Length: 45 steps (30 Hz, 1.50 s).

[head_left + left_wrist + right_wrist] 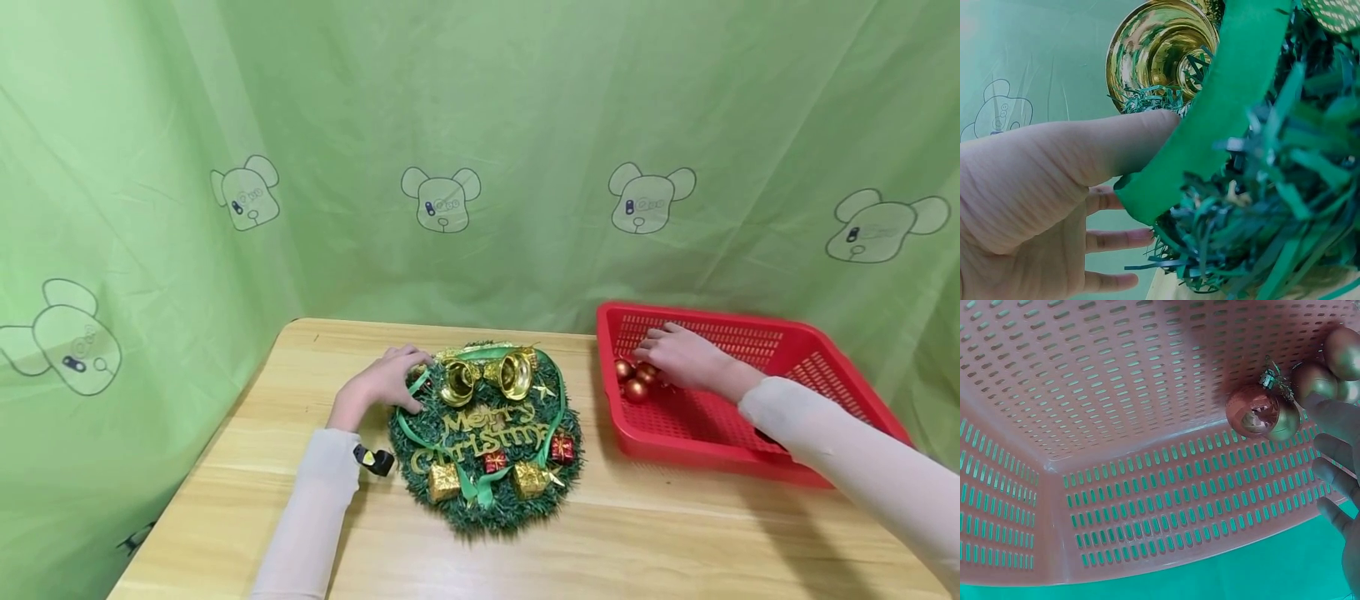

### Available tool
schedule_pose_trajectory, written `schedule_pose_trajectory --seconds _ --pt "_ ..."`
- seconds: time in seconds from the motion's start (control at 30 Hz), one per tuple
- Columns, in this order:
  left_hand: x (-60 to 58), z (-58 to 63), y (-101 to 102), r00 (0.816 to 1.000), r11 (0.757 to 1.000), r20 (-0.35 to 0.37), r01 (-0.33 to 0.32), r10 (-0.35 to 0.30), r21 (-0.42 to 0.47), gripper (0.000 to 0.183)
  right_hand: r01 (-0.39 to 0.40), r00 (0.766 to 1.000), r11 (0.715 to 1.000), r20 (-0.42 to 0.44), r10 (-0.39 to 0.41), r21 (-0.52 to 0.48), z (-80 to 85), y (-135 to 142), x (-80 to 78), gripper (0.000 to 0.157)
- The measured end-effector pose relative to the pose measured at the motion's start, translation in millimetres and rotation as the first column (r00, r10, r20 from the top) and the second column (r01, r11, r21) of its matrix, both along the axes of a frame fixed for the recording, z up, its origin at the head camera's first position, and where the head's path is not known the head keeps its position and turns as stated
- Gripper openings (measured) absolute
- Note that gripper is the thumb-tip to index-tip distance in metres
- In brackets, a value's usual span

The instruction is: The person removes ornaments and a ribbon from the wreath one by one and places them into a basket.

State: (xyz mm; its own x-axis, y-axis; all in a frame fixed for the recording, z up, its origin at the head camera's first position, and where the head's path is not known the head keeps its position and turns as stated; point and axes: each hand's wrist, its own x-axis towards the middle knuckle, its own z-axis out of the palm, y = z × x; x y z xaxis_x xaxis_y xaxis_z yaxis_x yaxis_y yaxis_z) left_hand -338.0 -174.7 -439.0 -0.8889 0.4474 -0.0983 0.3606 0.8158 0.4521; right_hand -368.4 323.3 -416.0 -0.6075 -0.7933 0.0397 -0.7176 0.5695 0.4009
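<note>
On the table lies a round green tinsel wreath with gold bells, gold "Merry Christmas" lettering, small gift boxes and green ribbon. At its upper left edge rests my left hand, thumb against the ribbon and the other fingers extended beyond the tinsel. My right hand reaches into a red plastic basket at the right. Its spread fingers are beside several shiny copper-gold Christmas balls, one fingertip right at a ball. Part of that hand is cut off in the right wrist view.
A pale wooden table carries the wreath and the basket. Behind and to the left hangs a green curtain with bear-head prints. A black strap with a small device sits at my left wrist.
</note>
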Motion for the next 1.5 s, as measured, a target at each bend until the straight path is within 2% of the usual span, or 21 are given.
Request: schedule_pose_trajectory --seconds 0.2,0.53,0.73,0.87,1.13,1.3,1.5 --pt "-0.4 -0.5 0 1.0 1.0 -0.005 0.006 -0.006 -0.004 0.082 0.01 1.0 1.0 -0.006 -0.01 0.008 1.9 0 -1.3 0.028" --pt "-0.2 -0.5 0 1.0 1.0 -0.003 0.01 -0.01 -0.022 0.081 0.009 1.0 0.999 -0.027 -0.01 -0.033 9.2 -3 0.6 0.033" --pt "0.7 -1.5 0 1.0 1.0 -0.003 0.013 -0.013 0.002 0.08 0.012 0.999 0.997 -0.029 -0.015 -0.073 12.1 -4 3.2 0.033" --pt "0.4 -1.8 0 1.0 1.0 -0.005 0.012 -0.012 0.007 0.08 0.022 0.999 0.994 -0.035 -0.026 -0.107 20.6 -5 6.0 0.034" --pt "1.1 1.1 0 1.0 1.0 -0.004 0.016 -0.016 -0.01 0.082 0.096 0.995 0.98 -0.014 -0.1 -0.171 45.0 -4 14.9 0.042" --pt "2.1 2.2 1 1.0 1.0 -0.005 0.015 -0.015 -0.001 0.082 0.066 0.996 0.97 -0.036 -0.076 -0.235 59.9 -13 21.9 0.044" --pt "2.4 0.9 1 1.0 1.0 0.005 0.007 -0.007 0.004 0.083 -0.015 0.998 0.949 -0.06 -0.004 -0.315 71.8 -33 35.1 0.041"
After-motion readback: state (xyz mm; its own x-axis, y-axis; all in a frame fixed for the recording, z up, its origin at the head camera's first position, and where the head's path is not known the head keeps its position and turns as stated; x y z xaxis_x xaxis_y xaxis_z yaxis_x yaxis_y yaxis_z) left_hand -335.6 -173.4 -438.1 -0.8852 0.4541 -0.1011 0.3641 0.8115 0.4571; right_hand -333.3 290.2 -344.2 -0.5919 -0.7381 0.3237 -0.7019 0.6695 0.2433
